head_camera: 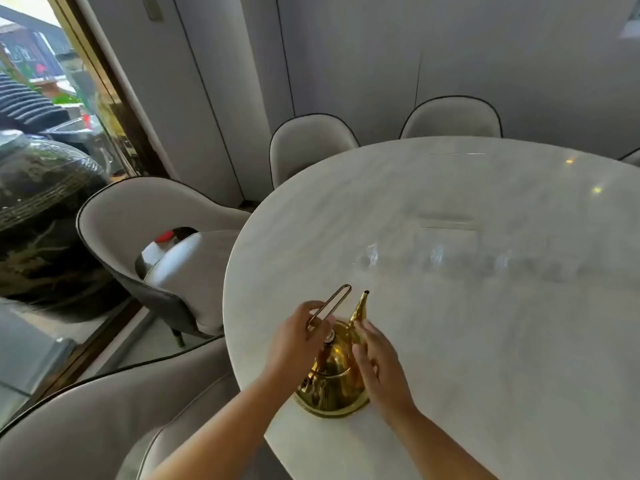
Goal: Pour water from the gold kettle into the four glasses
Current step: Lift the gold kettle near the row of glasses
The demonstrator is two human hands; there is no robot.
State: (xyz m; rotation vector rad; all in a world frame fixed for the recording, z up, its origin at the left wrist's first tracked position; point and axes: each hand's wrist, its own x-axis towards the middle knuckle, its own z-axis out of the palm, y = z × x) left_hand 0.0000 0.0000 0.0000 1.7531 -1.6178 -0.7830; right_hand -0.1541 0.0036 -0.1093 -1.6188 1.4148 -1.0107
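Note:
The gold kettle (332, 386) stands on the white marble table (485, 341) close to its near left edge, spout pointing away from me. My left hand (298, 341) is closed around the kettle's looped handle, which sticks up and back. My right hand (379, 365) lies flat against the kettle's right side, fingers extended toward the spout. Several clear glasses (436, 254) show only as a blurred row with bright glints across the middle of the table, beyond the kettle.
Grey upholstered chairs (145, 216) ring the table at left, near left and at the far side (308, 143). A white jug with a red cap (156, 249) rests on the left chair. A large dark ornate jar (38, 202) stands by the window.

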